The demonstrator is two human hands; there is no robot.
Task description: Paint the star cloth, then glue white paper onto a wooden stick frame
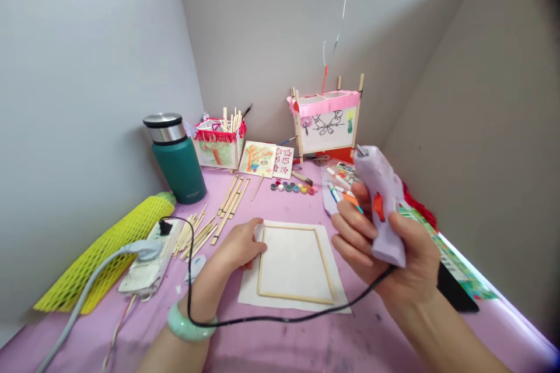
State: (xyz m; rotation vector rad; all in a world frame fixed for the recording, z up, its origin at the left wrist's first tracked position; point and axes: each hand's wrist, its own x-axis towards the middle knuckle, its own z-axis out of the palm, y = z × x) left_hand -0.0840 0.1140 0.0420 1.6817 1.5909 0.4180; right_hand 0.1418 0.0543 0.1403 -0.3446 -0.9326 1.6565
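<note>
My right hand [394, 256] is wrapped round a pale purple hot glue gun [380, 204] with an orange trigger. The gun is raised above the table, its metal nozzle pointing up and left. My left hand [242, 245] grips the left edge of a white paper sheet [293, 262], thumb and forefinger by the upper left corner; its other fingers are partly hidden. On the sheet lies a rectangular frame of thin wooden sticks [326, 268]. The gun's black cord [262, 319] crosses in front of the sheet and over my left wrist, which wears a green bangle.
A power strip [151, 262], yellow netting [109, 250] and a teal bottle [179, 169] stand left. Loose wooden sticks [201, 236] lie near my left hand. Paint pots [291, 187], a stick box [219, 145] and a decorated lantern [328, 122] are behind. Markers [339, 192] lie right.
</note>
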